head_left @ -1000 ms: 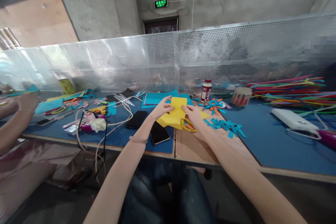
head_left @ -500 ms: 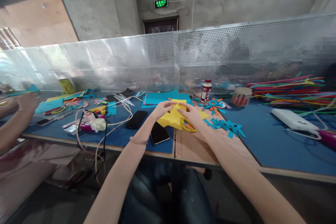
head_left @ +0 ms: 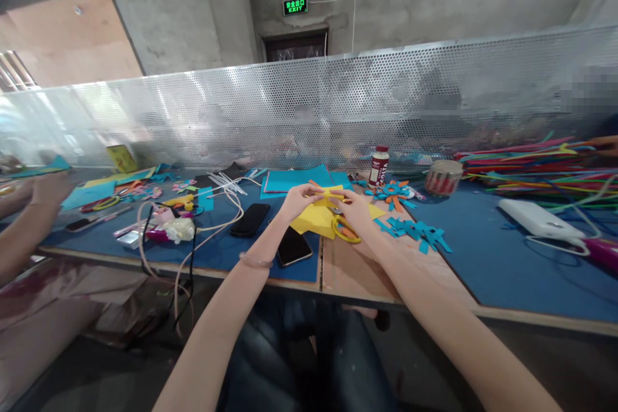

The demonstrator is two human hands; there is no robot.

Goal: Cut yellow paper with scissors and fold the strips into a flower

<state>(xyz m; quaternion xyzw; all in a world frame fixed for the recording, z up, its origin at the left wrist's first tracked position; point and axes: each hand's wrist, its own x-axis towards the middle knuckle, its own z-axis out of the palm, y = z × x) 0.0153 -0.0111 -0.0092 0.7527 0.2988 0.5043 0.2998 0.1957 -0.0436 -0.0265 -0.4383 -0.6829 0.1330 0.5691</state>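
Well, my left hand [head_left: 300, 201] at nine o'clock and right hand [head_left: 353, 211] at three pinch yellow paper [head_left: 333, 190]: likely light, easily creased, best edge-held.

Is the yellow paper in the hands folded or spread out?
Folded over, not spread: the paper shows as a narrow band between the left hand and right hand. Whether it is creased, I cannot tell.

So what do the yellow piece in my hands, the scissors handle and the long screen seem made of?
Yellow piece: perhaps matte paper or foam; thin, no sheen. Scissors handle: probably plastic; an even, bright yellow. Screen: likely metal; grey, shiny, full of small holes.
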